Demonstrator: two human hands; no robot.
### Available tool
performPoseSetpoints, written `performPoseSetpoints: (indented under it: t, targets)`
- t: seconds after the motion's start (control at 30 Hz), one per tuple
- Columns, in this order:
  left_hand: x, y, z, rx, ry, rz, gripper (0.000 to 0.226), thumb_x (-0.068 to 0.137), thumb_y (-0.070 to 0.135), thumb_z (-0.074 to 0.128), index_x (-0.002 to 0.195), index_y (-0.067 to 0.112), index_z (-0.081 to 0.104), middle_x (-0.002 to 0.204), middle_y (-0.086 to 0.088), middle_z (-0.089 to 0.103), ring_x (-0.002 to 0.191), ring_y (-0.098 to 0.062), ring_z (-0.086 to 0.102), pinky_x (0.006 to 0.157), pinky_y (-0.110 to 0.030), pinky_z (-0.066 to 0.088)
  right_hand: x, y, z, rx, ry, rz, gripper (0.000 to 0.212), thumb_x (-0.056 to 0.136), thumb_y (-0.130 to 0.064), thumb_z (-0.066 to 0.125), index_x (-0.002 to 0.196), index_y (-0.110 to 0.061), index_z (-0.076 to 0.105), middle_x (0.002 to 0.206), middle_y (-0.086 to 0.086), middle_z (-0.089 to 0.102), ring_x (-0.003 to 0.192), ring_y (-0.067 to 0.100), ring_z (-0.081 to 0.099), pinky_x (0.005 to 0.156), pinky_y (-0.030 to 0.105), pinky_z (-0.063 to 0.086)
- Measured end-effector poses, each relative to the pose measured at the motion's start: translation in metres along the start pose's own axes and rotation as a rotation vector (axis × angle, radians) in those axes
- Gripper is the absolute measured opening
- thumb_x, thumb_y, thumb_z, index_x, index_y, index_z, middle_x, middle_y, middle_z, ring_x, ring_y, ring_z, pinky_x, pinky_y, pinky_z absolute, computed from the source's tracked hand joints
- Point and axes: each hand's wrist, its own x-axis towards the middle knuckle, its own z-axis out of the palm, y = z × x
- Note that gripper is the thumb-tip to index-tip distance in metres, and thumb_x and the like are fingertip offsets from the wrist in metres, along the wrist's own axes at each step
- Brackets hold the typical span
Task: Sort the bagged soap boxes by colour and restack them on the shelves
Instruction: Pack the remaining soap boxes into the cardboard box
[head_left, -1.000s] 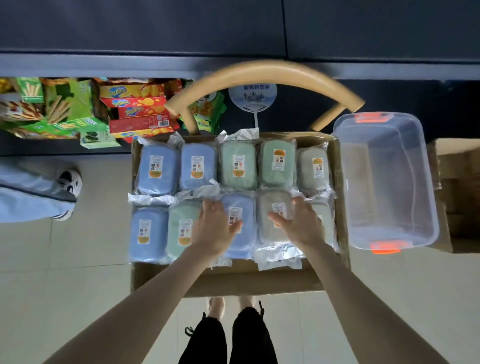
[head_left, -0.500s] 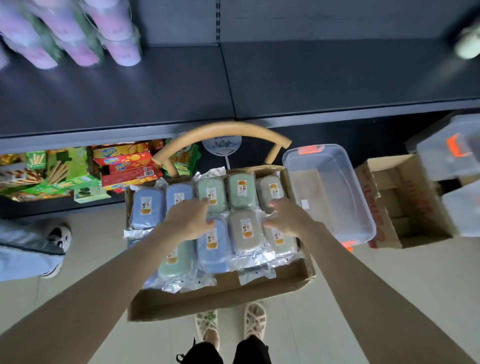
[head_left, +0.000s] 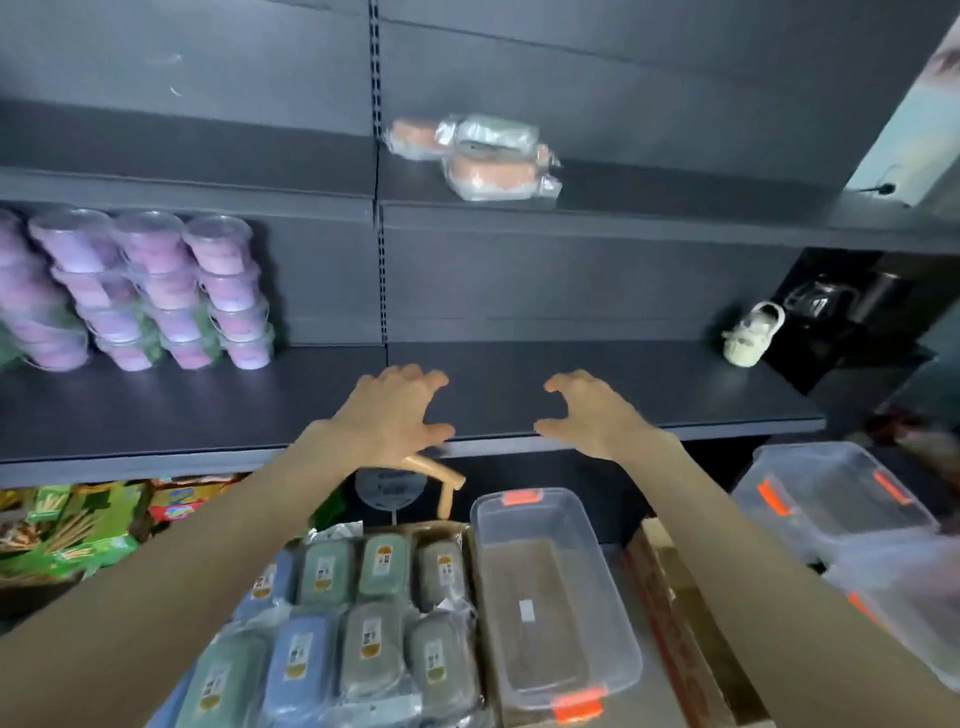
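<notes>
below the middle shelf, a cardboard carton is packed with bagged soap boxes lying flat in rows. blue, green and grey ones are mixed, each with its label facing up. just right of it, touching, sits a clear plastic tub with orange clips; a white sticker shows on its floor. further right, more clear tubs sit by a second carton; i cannot tell their contents. the upper shelf carries a small pile of bagged boxes, orange with a green one on top. stacked purple lidded cups stand at the middle shelf's left end.

half a second ago both hands were down on the soap boxes in the carton. now the left hand and right hand are up at the middle shelf's front edge, apart from each other, fingers spread and half bent, gripping nothing. my view has swung upward too.
</notes>
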Motion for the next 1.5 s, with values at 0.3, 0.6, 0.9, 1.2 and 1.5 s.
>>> performPoseSetpoints:
  t: [0.3,0.6,0.9,1.2,1.5]
  targets:
    - [0.033,0.1,-0.116,0.053,0.246,-0.029,0.065,0.089,0.051,0.054,0.144,0.021,0.032,0.138,-0.007,0.042,0.129,-0.027,0.037,0.102,-0.039,0.031,-0.012,0.053,-0.144,-0.014,0.204,-0.15,0.054,0.092,-0.033,0.06,0.14,-0.014,0.042,0.142,0.008,0.039,0.131,0.029,0.038,0.104,0.043,0.038]
    - [0.125,0.106,-0.157,-0.038,0.369,-0.123,0.062,0.089,0.053,0.055,0.14,0.023,0.038,0.143,-0.004,0.04,0.131,-0.024,0.038,0.103,-0.04,0.036,0.072,0.088,-0.208,0.015,0.249,-0.177,0.053,0.093,-0.031,0.06,0.139,-0.012,0.043,0.141,0.011,0.04,0.127,0.03,0.042,0.102,0.039,0.04]
    - [0.236,0.052,-0.156,-0.167,0.398,-0.282,0.061,0.09,0.054,0.052,0.137,0.018,0.043,0.139,-0.007,0.043,0.128,-0.028,0.042,0.101,-0.044,0.04,0.21,0.086,-0.224,0.064,0.213,-0.242,0.053,0.092,-0.035,0.06,0.138,-0.015,0.045,0.142,0.008,0.039,0.127,0.027,0.043,0.102,0.04,0.039]
    - [0.308,0.005,-0.151,-0.323,0.402,-0.464,0.068,0.083,0.066,0.053,0.137,0.026,0.043,0.142,-0.001,0.039,0.131,-0.025,0.036,0.107,-0.048,0.032,0.325,0.058,-0.223,0.235,0.177,-0.447,0.057,0.09,-0.047,0.06,0.137,-0.017,0.048,0.141,0.006,0.047,0.13,0.025,0.044,0.103,0.036,0.039]
    - [0.33,-0.029,-0.137,-0.714,0.305,-0.462,0.097,0.066,0.069,0.07,0.144,0.019,0.038,0.138,0.004,0.049,0.126,-0.014,0.046,0.105,-0.03,0.037,0.398,0.023,-0.206,0.47,0.048,-0.402,0.093,0.085,-0.07,0.048,0.151,-0.009,0.025,0.155,0.007,0.031,0.14,0.026,0.033,0.108,0.036,0.029]
